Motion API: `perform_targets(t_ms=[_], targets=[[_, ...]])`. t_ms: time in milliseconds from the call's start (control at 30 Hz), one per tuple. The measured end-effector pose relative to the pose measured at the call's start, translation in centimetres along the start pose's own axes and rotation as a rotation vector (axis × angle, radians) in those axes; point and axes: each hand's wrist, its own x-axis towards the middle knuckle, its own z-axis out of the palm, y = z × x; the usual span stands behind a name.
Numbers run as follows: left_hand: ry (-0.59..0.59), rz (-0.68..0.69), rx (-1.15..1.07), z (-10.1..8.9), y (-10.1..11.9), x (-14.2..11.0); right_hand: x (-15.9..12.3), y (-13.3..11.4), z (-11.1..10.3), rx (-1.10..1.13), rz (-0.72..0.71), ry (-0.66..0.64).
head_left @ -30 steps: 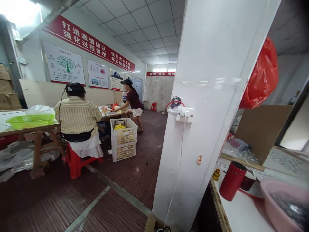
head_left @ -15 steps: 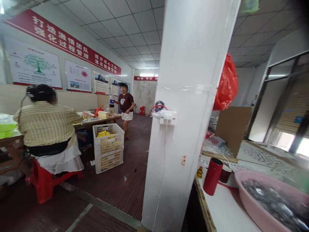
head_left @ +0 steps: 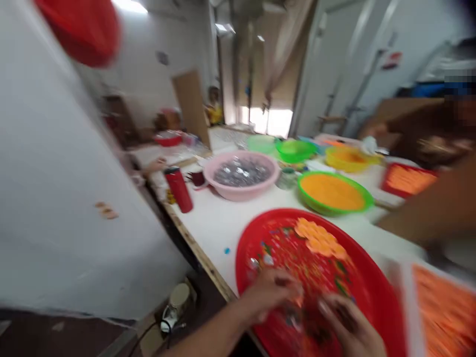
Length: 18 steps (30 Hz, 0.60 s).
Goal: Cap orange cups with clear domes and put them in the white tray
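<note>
Both my hands are over a large round red tray (head_left: pixel 379 277), blurred by motion. My left hand (head_left: pixel 273 292) has its fingers bent together, with a small orange patch at the tips; what it holds is too smeared to name. Facing it, my right hand (head_left: pixel 351 325) has curled fingers, and anything in them cannot be made out. Beyond the hands, a cluster of light-orange scalloped pieces (head_left: pixel 320 239) lies at the tray's far side. Small coloured bits are scattered over the tray, and something clear lies below my left hand.
A white-rimmed container of orange pieces (head_left: pixel 444 310) stands at the right. Behind the tray are a green basin (head_left: pixel 368 201) with orange contents, a pink basin (head_left: pixel 238 192) of clear items and a red flask (head_left: pixel 179 191). A co-worker (head_left: pixel 439 148) is at the right; a white pillar (head_left: pixel 74 198) stands left.
The view has swung right and down, from the room and pillar to the table. My hands and the red tray have come into view; the seated and standing people have left it.
</note>
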Motion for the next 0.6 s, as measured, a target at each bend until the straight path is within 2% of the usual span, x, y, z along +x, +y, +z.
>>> perform_targets(t_ms=[67, 167, 300, 400, 500, 533, 600], targets=[[-0.004, -0.083, -0.04, -0.3, -0.5, 1.4, -0.5, 1.0, -0.8, 0.209, 0.067, -0.05], [-0.04, -0.174, -0.079, -0.6, -0.1, 2.5, -0.6, 0.9, -0.3, 0.517, 0.158, -0.044], [-0.064, -0.225, -0.078, -0.7, 0.9, 2.6, -0.6, 0.6, 0.3, 0.628, 0.202, -0.057], [-0.018, -0.225, -0.074, -0.6, 0.9, 2.5, -1.0, 0.5, 0.1, 0.604, 0.193, -0.041], [0.028, -0.224, -0.081, -0.7, 0.8, 2.2, -2.1, -0.5, -0.5, 0.413, 0.135, 0.16], [0.035, -0.224, -0.084, -0.7, 0.8, 2.1, -2.7, -1.1, -0.7, 0.32, 0.071, 0.251], [0.044, -0.217, -0.096, -0.8, 0.9, 1.8, -3.7, -2.7, -1.1, 0.158, -0.162, 0.397]])
